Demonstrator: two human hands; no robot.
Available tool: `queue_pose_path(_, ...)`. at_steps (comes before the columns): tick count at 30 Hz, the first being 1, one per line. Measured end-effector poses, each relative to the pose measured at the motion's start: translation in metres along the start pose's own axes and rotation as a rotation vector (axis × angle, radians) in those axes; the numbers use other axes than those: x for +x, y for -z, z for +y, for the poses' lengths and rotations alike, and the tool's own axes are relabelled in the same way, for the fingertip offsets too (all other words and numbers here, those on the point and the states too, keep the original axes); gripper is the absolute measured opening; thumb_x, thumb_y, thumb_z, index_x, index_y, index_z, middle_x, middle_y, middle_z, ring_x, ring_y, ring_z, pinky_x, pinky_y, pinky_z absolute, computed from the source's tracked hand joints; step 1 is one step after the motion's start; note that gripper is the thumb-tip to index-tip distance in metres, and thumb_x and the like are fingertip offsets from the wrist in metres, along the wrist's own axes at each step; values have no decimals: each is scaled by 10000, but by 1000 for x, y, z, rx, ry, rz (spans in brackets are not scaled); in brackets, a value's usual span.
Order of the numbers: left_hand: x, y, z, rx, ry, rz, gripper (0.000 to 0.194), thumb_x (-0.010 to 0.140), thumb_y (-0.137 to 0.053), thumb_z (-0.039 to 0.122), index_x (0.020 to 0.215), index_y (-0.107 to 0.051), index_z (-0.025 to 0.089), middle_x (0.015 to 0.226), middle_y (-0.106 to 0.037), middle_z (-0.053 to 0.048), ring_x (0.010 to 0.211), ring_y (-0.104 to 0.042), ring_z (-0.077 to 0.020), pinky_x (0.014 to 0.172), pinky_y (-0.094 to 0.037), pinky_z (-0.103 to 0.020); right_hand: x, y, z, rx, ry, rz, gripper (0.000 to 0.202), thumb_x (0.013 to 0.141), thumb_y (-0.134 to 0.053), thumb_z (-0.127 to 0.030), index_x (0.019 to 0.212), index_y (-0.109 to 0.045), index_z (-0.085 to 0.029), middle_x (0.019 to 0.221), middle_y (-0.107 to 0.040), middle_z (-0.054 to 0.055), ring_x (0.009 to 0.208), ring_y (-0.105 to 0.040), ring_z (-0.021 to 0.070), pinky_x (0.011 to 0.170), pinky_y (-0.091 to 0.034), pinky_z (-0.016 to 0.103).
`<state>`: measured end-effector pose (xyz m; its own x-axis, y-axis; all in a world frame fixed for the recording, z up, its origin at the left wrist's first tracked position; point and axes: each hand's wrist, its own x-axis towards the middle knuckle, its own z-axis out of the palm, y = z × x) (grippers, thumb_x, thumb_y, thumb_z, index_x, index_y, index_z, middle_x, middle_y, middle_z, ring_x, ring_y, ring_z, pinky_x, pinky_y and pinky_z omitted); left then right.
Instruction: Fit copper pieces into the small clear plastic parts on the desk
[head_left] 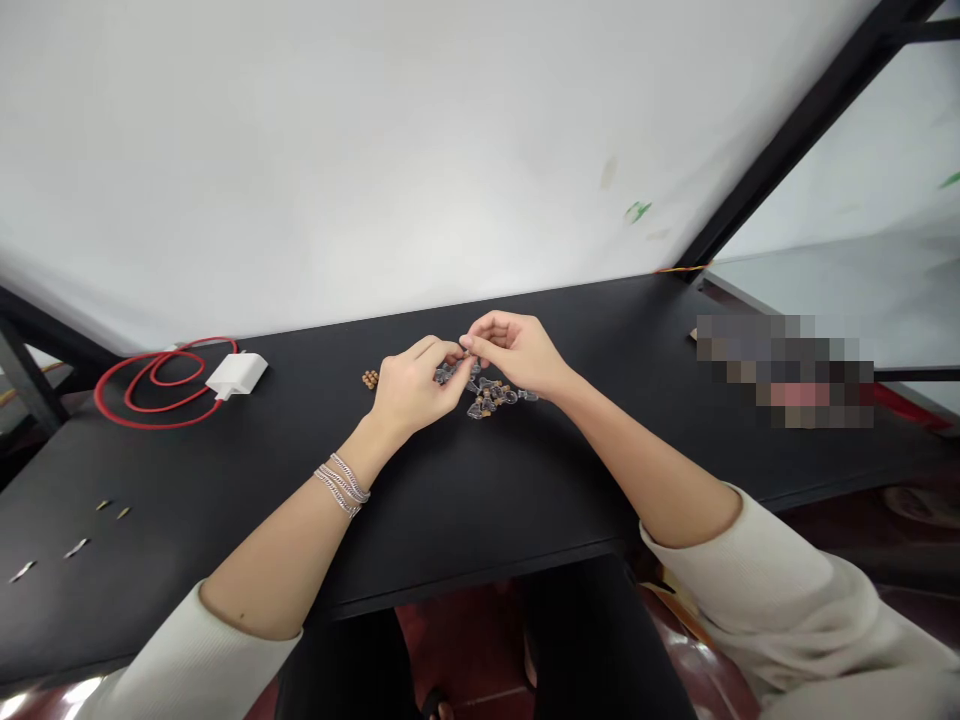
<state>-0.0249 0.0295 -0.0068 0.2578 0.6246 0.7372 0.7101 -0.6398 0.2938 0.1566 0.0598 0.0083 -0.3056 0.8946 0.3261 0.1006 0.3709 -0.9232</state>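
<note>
Both hands meet over the middle of the black table [480, 500], fingertips together. My left hand [420, 385] is closed in a pinch, with silver bracelets on its wrist. My right hand [517, 350] also pinches at the same spot, its other fingers curled. Whatever lies between the fingertips is too small to name. Just below them is a pile of small clear glass bottles with cork-coloured tops [491, 397], partly hidden by my left hand. A small cluster of round brown pieces [370, 379] lies left of my left hand.
A white charger [237, 374] with a coiled red cable [142, 425] lies at the back left. Several small metal pieces [77, 547] are scattered at the front left. A blurred-out patch covers something at the right. A white wall [375, 150] stands behind the table.
</note>
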Motion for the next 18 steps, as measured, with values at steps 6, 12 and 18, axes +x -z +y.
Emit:
queue_pose_path(6, 0, -1, -2, -53, 6, -37, 180, 952, -601, 320, 878, -695, 185, 805, -729, -42, 588, -584, -113, 579, -439, -267, -1, -1, 4, -11, 1, -1, 472, 748, -807, -618, 807, -631, -184, 752, -680, 41, 644, -610, 145, 624, -526, 312)
queue_pose_path(12, -1, 1, -1, -53, -5, -6, 146, 924, -599, 292, 847, -662, 185, 788, -716, -28, 544, -546, -99, 570, -436, -260, 4, 10, -5, -96, 5, 101, 441, 731, -836, -569, 864, -648, -193, 794, -680, 39, 670, -611, 156, 648, -527, 319)
queue_pose_path(18, -7, 2, -9, -94, 1, 18, 108, 899, -625, 266, 829, -641, 186, 773, -700, -15, 492, -500, -82, 553, -440, -250, -92, -15, -75, 138, -108, -456, 393, 865, -692, -603, 749, -706, -227, 663, -675, 22, 554, -611, 147, 520, -492, 277)
